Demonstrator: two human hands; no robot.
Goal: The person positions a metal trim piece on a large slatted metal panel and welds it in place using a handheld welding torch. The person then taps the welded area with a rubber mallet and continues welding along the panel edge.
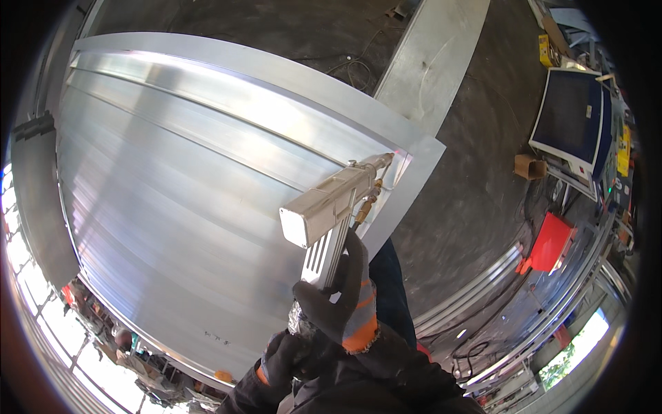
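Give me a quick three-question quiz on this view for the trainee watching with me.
1. True or false: the nozzle of the handheld gun points at the corner of the ribbed aluminium panel.
2. Which gloved hand wraps the gun's grip: (a) the right hand, (b) the left hand, (c) neither?
3. Fill in: the red box lies on the ____ to the panel's right.

Key: 1 true. 2 (a); the left hand sits lower, by the foil-wrapped hose. 3 floor.
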